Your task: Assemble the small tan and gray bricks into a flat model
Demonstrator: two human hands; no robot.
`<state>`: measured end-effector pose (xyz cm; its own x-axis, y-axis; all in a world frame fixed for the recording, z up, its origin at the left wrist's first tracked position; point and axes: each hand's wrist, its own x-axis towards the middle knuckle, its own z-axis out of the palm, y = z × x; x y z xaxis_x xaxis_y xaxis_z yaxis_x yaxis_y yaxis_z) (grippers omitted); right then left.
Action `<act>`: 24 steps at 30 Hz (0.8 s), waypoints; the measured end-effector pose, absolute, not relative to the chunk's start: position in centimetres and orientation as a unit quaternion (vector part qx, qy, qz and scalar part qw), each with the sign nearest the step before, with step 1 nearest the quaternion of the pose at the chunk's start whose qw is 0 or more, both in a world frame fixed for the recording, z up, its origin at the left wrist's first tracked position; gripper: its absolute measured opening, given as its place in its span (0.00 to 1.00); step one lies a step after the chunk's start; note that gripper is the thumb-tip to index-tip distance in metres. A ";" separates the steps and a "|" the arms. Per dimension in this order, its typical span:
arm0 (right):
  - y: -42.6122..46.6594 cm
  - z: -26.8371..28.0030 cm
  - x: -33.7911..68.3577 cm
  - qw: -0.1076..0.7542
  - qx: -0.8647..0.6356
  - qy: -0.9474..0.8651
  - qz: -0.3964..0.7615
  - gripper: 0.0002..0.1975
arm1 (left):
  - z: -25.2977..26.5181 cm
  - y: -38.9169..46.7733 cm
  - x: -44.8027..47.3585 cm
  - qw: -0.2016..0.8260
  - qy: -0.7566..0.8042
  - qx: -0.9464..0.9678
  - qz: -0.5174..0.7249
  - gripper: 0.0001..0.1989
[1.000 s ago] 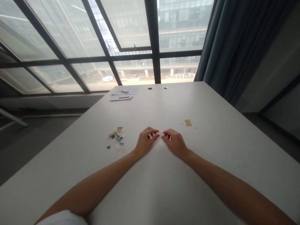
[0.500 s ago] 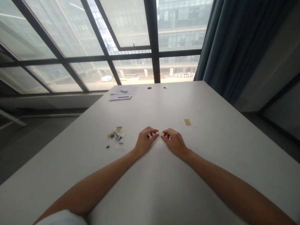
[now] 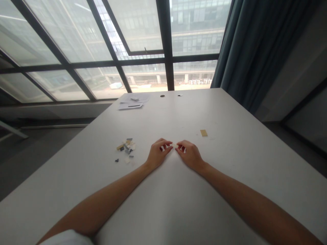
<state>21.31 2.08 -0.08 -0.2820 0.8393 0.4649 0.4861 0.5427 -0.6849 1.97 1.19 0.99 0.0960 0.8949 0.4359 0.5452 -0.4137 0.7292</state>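
Over the middle of the white table [image 3: 158, 211], my left hand [image 3: 158, 153] and my right hand [image 3: 189, 154] meet fingertip to fingertip. Between them is a small white building-block piece [image 3: 174, 145], pinched from both sides. Its exact shape is too small to make out, and the fingers cover part of it. To the left of my left hand lies a loose pile of building blocks [image 3: 127, 147] in tan, grey, white and black. One small black piece [image 3: 117, 160] sits apart at the pile's near side. A flat tan studded plate [image 3: 203, 132] rests beyond my right hand.
Sheets of paper [image 3: 134, 101] with a small object on top lie at the table's far left corner. Two round fittings, one a dark cable hole [image 3: 162, 96], are near the far edge. Windows [image 3: 143, 75] and a blue curtain [image 3: 245, 51] stand behind the table.
Hardly anything differs. Both hands keep their pinch on the white piece in the same place, and the view has shifted very slightly.
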 end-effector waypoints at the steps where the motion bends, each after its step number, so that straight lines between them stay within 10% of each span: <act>1: 2.1 -0.1 21.3 0.418 -0.430 -0.772 0.210 0.03 | 1.0 1.2 2.0 0.196 0.504 0.714 0.444 0.08; 24: 2.2 -0.2 21.3 0.418 -0.429 -0.773 0.209 0.03 | 0.7 1.3 1.9 0.193 0.501 0.718 0.443 0.07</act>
